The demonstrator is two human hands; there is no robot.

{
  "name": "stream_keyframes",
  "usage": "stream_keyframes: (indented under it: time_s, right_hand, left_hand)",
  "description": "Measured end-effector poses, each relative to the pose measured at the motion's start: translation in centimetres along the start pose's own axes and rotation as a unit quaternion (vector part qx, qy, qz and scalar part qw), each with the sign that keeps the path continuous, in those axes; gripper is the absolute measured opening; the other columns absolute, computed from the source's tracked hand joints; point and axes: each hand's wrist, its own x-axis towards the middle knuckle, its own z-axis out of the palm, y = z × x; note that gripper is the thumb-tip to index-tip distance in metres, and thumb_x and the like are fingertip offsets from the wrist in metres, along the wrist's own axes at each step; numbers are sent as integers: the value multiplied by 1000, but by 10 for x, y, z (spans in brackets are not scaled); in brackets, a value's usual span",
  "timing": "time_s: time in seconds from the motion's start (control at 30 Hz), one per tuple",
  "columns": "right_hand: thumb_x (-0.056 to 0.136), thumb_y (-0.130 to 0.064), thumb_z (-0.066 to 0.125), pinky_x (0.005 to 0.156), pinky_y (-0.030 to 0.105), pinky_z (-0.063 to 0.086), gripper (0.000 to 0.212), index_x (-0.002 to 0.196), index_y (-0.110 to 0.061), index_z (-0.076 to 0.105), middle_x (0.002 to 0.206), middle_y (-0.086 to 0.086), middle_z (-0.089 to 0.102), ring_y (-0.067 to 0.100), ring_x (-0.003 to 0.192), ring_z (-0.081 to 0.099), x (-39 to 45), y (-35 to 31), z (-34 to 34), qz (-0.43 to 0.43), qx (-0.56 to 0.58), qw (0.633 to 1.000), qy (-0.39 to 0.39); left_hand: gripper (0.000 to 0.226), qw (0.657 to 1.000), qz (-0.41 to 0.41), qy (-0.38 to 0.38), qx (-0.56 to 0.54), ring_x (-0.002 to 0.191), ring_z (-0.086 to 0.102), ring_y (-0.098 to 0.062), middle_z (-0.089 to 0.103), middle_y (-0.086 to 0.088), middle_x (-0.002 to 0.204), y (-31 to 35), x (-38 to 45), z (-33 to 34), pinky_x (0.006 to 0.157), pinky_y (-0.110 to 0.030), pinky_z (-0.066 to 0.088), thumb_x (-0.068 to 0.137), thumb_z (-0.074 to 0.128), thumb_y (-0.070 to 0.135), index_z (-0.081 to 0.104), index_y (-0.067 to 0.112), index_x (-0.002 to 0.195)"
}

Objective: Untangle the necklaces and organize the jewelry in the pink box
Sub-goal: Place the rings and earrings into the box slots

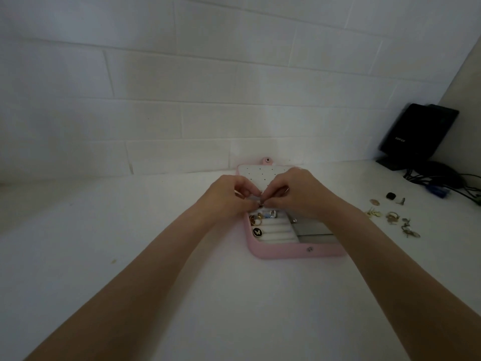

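Left hand [229, 196] and right hand [294, 194], fingertips met, both pinching one small dark piece of jewelry [260, 204] above the open pink box [291, 252] on the white table [156, 256]. Rings [256, 219] and a black butterfly charm [257, 232] lodged in its white rolls. Loose gold jewelry [393, 217] scattered well to the right. Black speaker [416, 134] by the wall, label too blurred to read.
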Motion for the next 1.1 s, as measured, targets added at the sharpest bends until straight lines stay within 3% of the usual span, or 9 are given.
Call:
stream_keyframes:
  time_s: [0.1, 0.23, 0.37, 0.47, 0.67, 0.9, 1.1]
  right_hand:
    - [73, -4, 73, 59, 5, 42, 12, 78, -15, 76, 63, -11, 61, -11, 55, 53, 2, -2, 1, -11, -18, 1000, -12]
    - [71, 1, 68, 59, 4, 41, 17, 77, -13, 74, 58, -18, 57, -13, 55, 54, 2, -5, 3, -31, -47, 998, -14]
    - [68, 10, 65, 60, 7, 46, 30, 72, -19, 60, 65, -11, 61, -7, 55, 57, -1, -6, 4, -39, 8, 999, -4]
    - [69, 11, 65, 64, 14, 49, 38, 73, -24, 53, 71, -2, 65, 1, 58, 59, -1, -5, 2, -16, 37, 999, -11]
    - [69, 8, 68, 61, 12, 48, 32, 75, -22, 58, 69, -8, 65, 3, 60, 60, 1, -8, -2, 29, 40, 998, -43]
    - [67, 3, 75, 55, 9, 44, 29, 76, -20, 60, 70, -8, 68, -3, 53, 59, -9, -19, -17, 67, 5, 984, -165]
    - [70, 5, 73, 59, 17, 48, 24, 84, -11, 63, 86, 8, 71, 14, 66, 64, -28, -32, -25, 82, -15, 964, -253]
  left_hand:
    - [15, 1000, 3, -4, -1, 69, 54, -11, 58, 0, 83, 1, -1, 0, 62, -14, 40, 77, 70, 6, 66, 14, 89]
    - [15, 1000, 4, 1, 2, 61, 52, -4, 57, 5, 76, 1, -1, -1, 52, -4, 37, 77, 70, 4, 67, 14, 88]
    - [18, 1000, 3, 1, 3, 62, 51, -5, 55, 4, 79, 1, 0, -1, 52, -3, 37, 76, 73, 5, 66, 13, 91]
    - [19, 1000, -4, 3, -3, 62, 50, -7, 53, 4, 80, 2, 0, 0, 52, -4, 36, 76, 71, 1, 65, 13, 90]
    - [17, 999, -16, 16, -47, 70, 56, -9, 58, 2, 81, 0, -1, -2, 57, -7, 43, 79, 69, 3, 63, 18, 82]
    - [18, 992, -30, -123, 24, 73, 51, -11, 55, 0, 80, 12, -15, -11, 75, -24, 41, 77, 71, 4, 66, 17, 88]
    - [19, 959, -58, -237, 142, 55, 52, 1, 55, 4, 74, 38, -27, -7, 57, -11, 41, 75, 74, 9, 61, 18, 86]
